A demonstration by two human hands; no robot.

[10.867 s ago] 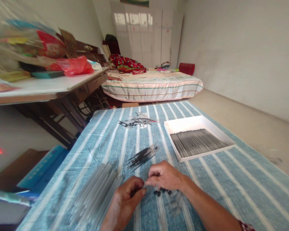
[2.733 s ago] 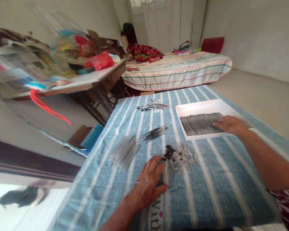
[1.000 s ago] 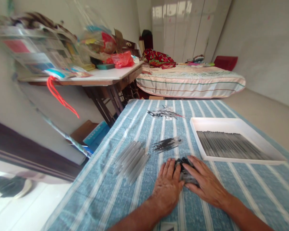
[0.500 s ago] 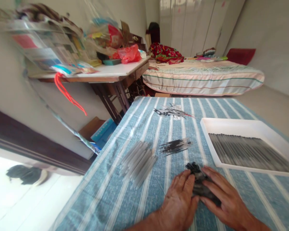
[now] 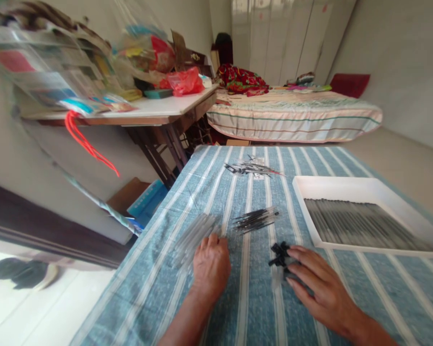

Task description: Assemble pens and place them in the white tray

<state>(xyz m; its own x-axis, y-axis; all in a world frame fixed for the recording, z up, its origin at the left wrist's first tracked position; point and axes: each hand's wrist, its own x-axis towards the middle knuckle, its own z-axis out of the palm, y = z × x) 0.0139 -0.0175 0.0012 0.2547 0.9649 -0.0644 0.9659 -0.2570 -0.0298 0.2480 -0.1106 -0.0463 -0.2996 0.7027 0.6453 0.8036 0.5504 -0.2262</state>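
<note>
The left hand [image 5: 212, 262] lies at the near right end of a bundle of translucent grey tubes [image 5: 197, 235], left of centre on a blue striped cloth [image 5: 159, 283]. Its fingers are curled; whether they are clamped on a tube cannot be told, the fingertips being hidden. The right hand [image 5: 320, 288], further right, is loosely curved, thumb and fingers apart, beside and partly over a heap of small black pieces [image 5: 279, 253], part of which it conceals. Between and beyond the hands lies a bunch of thin dark rods [image 5: 256, 220]. A loose pile of slim parts [image 5: 252, 168] lies farther off. At right, a white tray [image 5: 335, 186] contains a row of dark-tipped sticks [image 5: 360, 223], side by side.
</note>
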